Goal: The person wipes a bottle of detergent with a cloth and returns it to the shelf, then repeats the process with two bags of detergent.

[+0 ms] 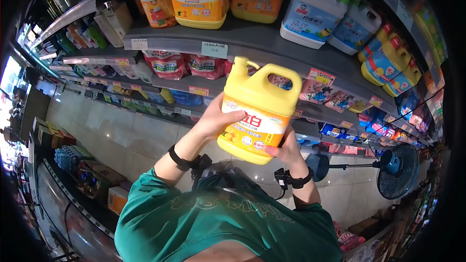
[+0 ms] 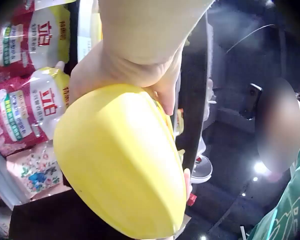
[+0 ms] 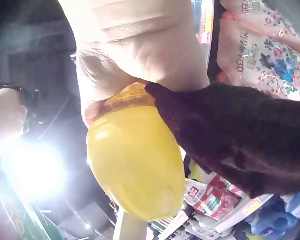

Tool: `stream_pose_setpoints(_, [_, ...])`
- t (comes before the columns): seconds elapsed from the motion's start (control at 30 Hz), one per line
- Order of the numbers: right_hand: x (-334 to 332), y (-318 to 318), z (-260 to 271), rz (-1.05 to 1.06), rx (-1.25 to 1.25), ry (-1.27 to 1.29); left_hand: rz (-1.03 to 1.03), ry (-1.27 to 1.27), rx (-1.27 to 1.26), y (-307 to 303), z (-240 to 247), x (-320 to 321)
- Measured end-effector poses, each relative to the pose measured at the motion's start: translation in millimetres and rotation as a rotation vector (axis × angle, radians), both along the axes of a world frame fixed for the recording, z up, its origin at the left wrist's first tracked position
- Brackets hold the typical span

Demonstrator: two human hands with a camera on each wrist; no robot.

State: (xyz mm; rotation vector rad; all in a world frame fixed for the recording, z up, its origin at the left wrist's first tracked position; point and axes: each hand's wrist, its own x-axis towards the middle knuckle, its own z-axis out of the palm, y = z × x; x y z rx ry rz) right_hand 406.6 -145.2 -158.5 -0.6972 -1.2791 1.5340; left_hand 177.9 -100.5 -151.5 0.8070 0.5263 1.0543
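A yellow jug of dish soap point(image 1: 259, 94) with a pump top, a loop handle and an orange-and-white label is held up in front of the shelves, tilted slightly. My left hand point(image 1: 213, 118) grips its left side, thumb over the front of the label. From the lower right, my right hand point(image 1: 287, 148) holds the other side, its thumb by the label's lower corner. In the left wrist view, the smooth yellow base of the jug point(image 2: 120, 160) faces the camera below the left hand point(image 2: 132, 67). The right wrist view shows the right hand point(image 3: 140, 55) against the jug point(image 3: 135, 160).
Similar yellow jugs point(image 1: 198, 17) and white jugs with blue labels point(image 1: 310, 19) line the upper shelf point(image 1: 262, 48). Red and pink bags point(image 1: 165, 64) fill the shelf beneath. A fan point(image 1: 398, 170) stands at the right. Boxes point(image 1: 116, 199) sit at the lower left.
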Motion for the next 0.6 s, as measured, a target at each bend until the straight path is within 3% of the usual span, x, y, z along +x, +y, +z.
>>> stream_pose_setpoints(0.2, [21.9,26.8,0.9,-0.307,0.032,-0.046,0.224,0.192,0.358,42.3,69.1,-4.5])
stream_pose_setpoints(0.4, [52.2,32.2,-17.8,-0.395,-0.148,-0.027,0.391,0.201,0.639,117.6,117.1,-4.2])
stream_pose_setpoints(0.6, [62.2,21.0,-22.3,-0.380,-0.284,0.086,0.492,0.211,0.707,178.7,115.7,5.1])
